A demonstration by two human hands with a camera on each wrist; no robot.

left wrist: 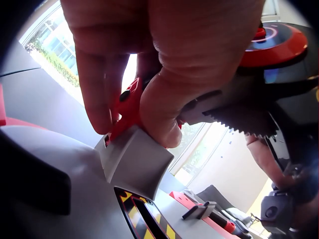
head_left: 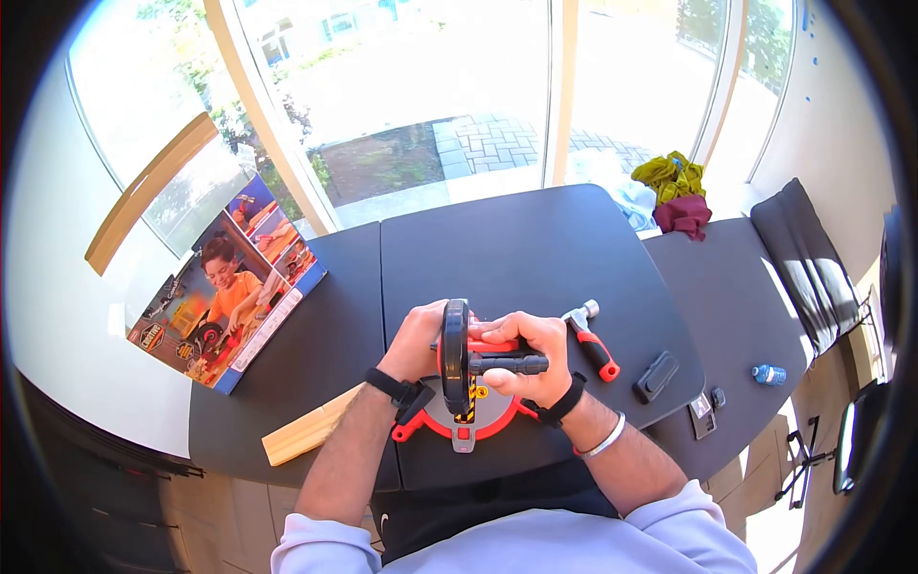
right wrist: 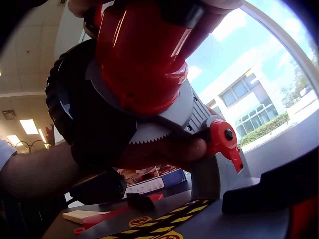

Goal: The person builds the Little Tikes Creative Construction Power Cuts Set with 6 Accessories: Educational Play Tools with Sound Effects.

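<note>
Head view, far left: picture-printed toy box [head_left: 239, 297] standing on the dark surface [head_left: 497, 239]. Pale wooden board [head_left: 311, 428] lies nearer the person, beside the left forearm.

Left hand [head_left: 417, 337] next, partly hidden by the saw from here. Left wrist view settles it: thumb and fingers pinch the red pivot piece [left wrist: 127, 112] where it meets the grey upright bracket [left wrist: 137, 159].

Middle: toy miter saw [head_left: 457, 359], directly before the person, round base [head_left: 495, 429] on the surface, saw head raised between both hands. I judge it hollow moulded plastic: stiff, light for its bulk, likely top-heavy when the head is up. Toothed blade [right wrist: 149, 135] looks thin; sideways pressure might flex it. Pivot seems the weak spot; whether it is fully seated in the bracket, I cannot tell. Red motor housing [right wrist: 139, 59] is glossy and could slide under dry fingers. Black handle [head_left: 513, 364] promises the surer hold, with the other hand steadying low at the bracket.

Right hand [head_left: 542, 337]: fingers and thumb gripping about that handle.

Farther right: claw hammer [head_left: 595, 346], black case [head_left: 655, 377], then a water bottle [head_left: 768, 375].
</note>
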